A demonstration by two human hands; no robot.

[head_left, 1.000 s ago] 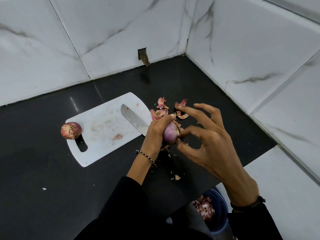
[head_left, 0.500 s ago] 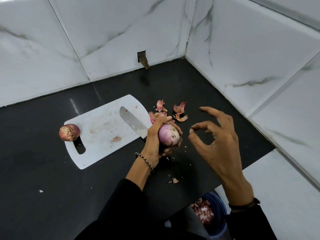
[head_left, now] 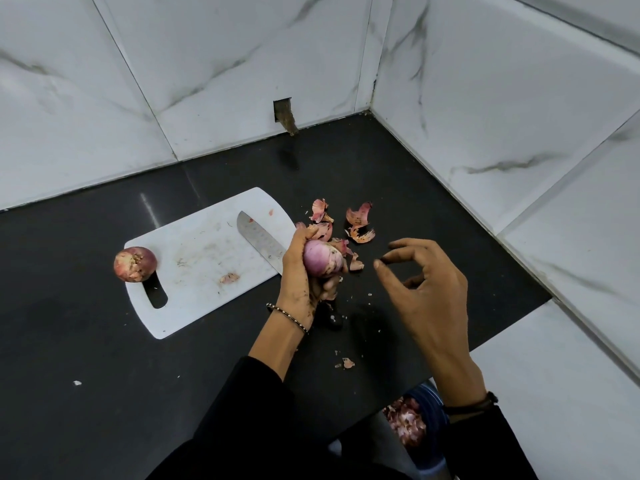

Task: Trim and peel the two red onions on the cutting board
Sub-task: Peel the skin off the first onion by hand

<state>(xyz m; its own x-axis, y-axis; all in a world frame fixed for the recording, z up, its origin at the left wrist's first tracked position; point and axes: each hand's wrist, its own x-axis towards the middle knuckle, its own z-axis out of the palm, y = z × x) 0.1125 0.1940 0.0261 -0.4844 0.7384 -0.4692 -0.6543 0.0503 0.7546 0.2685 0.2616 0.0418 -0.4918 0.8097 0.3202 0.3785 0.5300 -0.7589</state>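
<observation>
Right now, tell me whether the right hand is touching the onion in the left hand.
Apart. The head view shows bare counter between the right hand and the onion the left hand grips.

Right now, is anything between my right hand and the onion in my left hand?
Nothing visible. The right hand hovers apart from the onion that the left hand grips, with only air over the black counter between them. Loose peel scraps lie on the counter beside it.
</observation>
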